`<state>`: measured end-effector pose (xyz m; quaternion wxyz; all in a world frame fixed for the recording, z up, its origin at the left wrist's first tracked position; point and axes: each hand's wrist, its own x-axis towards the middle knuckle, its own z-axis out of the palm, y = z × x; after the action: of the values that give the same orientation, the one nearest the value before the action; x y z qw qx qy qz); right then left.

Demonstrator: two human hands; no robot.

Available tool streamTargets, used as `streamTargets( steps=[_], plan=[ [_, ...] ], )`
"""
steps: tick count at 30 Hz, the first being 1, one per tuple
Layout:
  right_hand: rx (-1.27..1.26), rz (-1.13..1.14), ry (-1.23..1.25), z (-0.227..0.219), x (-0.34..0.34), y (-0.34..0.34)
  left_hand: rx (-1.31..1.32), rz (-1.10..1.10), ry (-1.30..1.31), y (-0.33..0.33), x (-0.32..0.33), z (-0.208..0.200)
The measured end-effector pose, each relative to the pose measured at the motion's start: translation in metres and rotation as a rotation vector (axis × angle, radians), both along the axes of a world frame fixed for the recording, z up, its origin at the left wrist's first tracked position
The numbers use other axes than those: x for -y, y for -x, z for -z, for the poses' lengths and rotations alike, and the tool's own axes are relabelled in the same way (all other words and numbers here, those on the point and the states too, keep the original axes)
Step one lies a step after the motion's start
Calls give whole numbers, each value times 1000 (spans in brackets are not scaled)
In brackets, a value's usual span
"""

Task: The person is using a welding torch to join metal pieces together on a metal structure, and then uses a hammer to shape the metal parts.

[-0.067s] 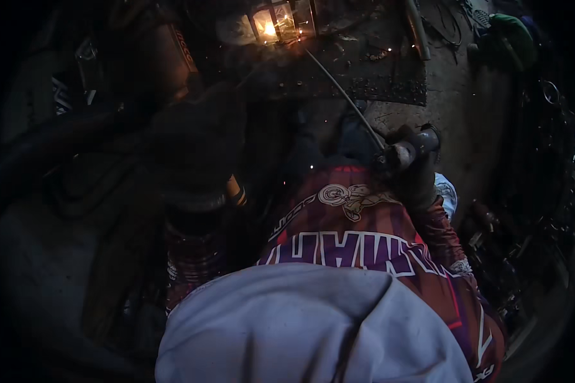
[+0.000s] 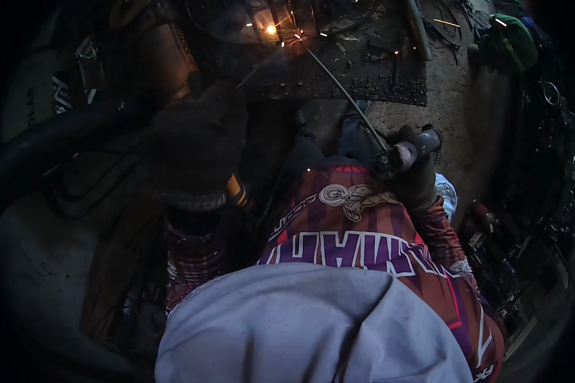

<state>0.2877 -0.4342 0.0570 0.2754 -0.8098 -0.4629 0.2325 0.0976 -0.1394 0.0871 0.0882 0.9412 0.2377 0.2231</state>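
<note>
My gloved right hand is closed around a welding electrode holder in front of my torso. From its jaw a long, thin welding rod slants up and left to a small metal frame with dark bars. Sparks and an orange glow show at the rod's far tip. My left hand, in a dark glove, is raised left of the rod. Its fingers are lost in shadow. A thin line runs from beside its fingertips toward the frame; whether the hand holds it I cannot tell.
Under the frame lies a dark metal plate dotted with small bits. A cylindrical container stands at the far left, near a thick black hose. A green item lies far right; dark clutter fills the right side.
The bright glow at the frame has dimmed and the surroundings show more clearly. Sparks have shifted, some flying to the upper right. Both hands stay nearly in place.
</note>
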Motion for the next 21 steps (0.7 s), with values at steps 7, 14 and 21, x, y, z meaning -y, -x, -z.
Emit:
streamTargets(
  steps=[7, 14, 21],
  plan=[
    [60, -18, -68, 19, 12, 1, -86, -97, 7, 0, 4, -5],
    [-64, -27, -5, 45, 31, -3, -64, -57, 39, 1, 3, -7],
    [-23, 14, -104, 19, 5, 1, -176, -91, 92, 3, 7, -16]
  ],
)
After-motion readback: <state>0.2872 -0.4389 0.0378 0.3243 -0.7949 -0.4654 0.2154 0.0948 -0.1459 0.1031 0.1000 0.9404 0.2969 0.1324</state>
